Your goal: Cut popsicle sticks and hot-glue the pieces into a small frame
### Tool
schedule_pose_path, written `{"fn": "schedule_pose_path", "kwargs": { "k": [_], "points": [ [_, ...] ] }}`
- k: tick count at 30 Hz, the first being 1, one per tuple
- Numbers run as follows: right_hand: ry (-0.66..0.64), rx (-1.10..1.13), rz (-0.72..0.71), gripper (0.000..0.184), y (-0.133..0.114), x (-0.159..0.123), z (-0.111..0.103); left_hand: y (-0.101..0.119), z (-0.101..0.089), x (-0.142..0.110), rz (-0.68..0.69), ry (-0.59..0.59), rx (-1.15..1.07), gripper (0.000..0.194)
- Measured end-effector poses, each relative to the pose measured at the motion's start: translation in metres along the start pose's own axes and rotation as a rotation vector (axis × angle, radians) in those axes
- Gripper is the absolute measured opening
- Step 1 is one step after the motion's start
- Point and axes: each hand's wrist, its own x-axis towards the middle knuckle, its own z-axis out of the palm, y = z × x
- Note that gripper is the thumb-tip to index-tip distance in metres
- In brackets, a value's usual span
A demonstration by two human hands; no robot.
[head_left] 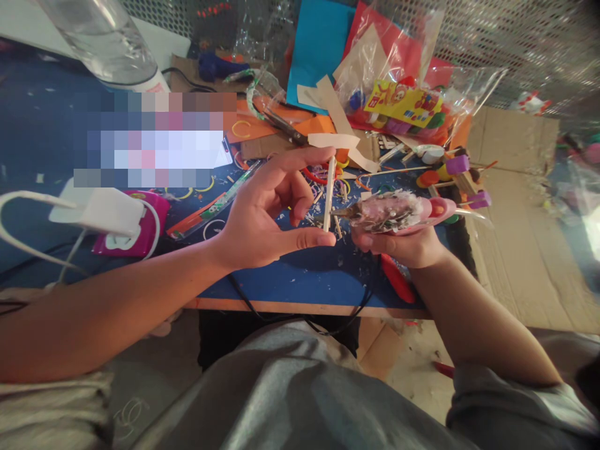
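Observation:
My left hand (267, 212) pinches a thin pale wooden stick (330, 195) by its two ends, between thumb and index finger. The stick stands nearly upright in the view. My right hand (403, 244) is wrapped round a pink hot glue gun (394, 211), whose body is crusted with whitish dried glue. Its dark nozzle points left and meets the middle of the stick, or comes very close; I cannot tell if they touch. A clear glue stick (474, 216) sticks out of the gun's back end. Beneath the right hand lies a red object (397, 279), partly hidden.
Scissors (285, 127), paper strips (334, 142) and scraps litter the blue table (290, 284). A water bottle (110, 47) and a white charger (96, 209) on a magenta socket block (157, 215) stand left. Packaged clay (403, 103) lies behind; cardboard (520, 250) is at right. A black cable (244, 300) hangs over the front edge.

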Motion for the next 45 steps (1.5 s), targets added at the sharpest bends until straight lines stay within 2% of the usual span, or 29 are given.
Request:
{"fn": "schedule_pose_path", "kwargs": {
  "k": [4,9,12,16,21,24,30,34,39,45],
  "points": [
    [-0.001,0.041,0.041,0.033,0.000,-0.001,0.000,0.002,-0.001,-0.001,-0.036,0.013,0.017,0.093],
    [-0.033,0.020,0.017,0.027,0.000,-0.002,-0.001,-0.001,-0.003,0.002,0.035,-0.036,0.008,0.095],
    [-0.035,0.030,0.028,0.028,-0.001,-0.003,0.000,-0.001,-0.003,0.003,0.062,-0.020,-0.001,0.095],
    [-0.026,0.022,0.011,0.025,-0.002,-0.004,0.002,0.002,-0.002,0.001,-0.003,0.012,0.035,0.089],
    [-0.042,-0.017,-0.029,0.022,0.002,-0.005,0.001,0.000,-0.006,0.001,0.037,-0.038,0.025,0.097],
    [-0.063,-0.014,-0.084,0.017,0.005,-0.006,0.001,-0.002,-0.009,0.002,0.016,-0.040,0.060,0.097],
    [-0.051,-0.027,-0.108,0.020,0.008,-0.008,0.000,-0.003,-0.013,0.006,0.091,-0.084,0.008,0.102],
    [-0.064,-0.017,-0.168,0.021,0.009,-0.008,0.001,-0.003,-0.014,0.007,0.062,-0.075,0.009,0.102],
    [-0.050,-0.004,-0.166,0.021,0.010,-0.008,0.000,-0.007,-0.016,0.006,0.046,-0.089,0.020,0.105],
    [-0.070,-0.021,-0.170,0.019,0.010,-0.008,-0.001,-0.003,-0.009,0.004,-0.005,0.007,-0.006,0.097]
  ]
}}
